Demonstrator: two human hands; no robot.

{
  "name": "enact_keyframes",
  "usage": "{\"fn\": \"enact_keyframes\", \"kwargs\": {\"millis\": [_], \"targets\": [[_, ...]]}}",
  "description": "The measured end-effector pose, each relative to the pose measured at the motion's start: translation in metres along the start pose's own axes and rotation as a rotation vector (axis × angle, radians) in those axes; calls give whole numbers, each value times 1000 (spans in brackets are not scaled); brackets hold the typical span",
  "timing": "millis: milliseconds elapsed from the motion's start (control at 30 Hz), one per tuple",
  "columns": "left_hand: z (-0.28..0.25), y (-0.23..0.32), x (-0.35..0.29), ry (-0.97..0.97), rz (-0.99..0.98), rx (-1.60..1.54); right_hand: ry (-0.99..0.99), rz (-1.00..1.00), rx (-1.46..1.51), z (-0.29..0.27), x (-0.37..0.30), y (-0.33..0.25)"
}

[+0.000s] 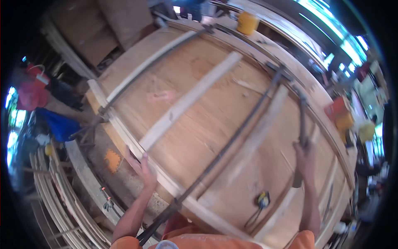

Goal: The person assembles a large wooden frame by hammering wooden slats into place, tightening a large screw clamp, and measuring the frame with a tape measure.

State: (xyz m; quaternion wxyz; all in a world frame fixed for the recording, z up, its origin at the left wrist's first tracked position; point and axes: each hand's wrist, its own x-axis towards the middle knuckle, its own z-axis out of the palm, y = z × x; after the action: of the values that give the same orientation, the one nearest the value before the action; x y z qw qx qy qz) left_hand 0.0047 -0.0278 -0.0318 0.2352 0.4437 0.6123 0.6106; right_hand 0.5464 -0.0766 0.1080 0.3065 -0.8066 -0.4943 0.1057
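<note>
A large wooden frame with crosswise slats lies over a plywood panel (182, 108). My left hand (143, 168) is wrapped around the near-left rail (166, 176), thumb on top, beside the end of a pale slat (190, 99). On the right, my right hand (305, 155) grips a dark, hammer-like tool (303, 116), blurred by motion, its shaft reaching away from me. Between my hands a long bar clamp (232, 147) spans the frame. Another bar clamp (153, 62) crosses its far-left part. Nearer my right hand, a yellow-and-black tape measure (262, 200) rests on the panel.
A yellow bucket (248, 23) stands beyond the frame's far side. Stacked wooden strips (62, 199) lie at lower left, near a small clamp (107, 201). A blue bag-like item (60, 124) and an orange piece (112, 160) are left. Red and yellow containers (340, 114) sit at right.
</note>
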Motion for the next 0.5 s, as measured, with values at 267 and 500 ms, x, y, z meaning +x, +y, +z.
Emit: {"fn": "enact_keyframes", "kwargs": {"millis": [267,500], "targets": [[-47,23,2,-267,-180,-129,-78,180,-171,29,-179,19],[-167,83,4,-1118,-335,178,101,40,-241,69,-160,75]]}}
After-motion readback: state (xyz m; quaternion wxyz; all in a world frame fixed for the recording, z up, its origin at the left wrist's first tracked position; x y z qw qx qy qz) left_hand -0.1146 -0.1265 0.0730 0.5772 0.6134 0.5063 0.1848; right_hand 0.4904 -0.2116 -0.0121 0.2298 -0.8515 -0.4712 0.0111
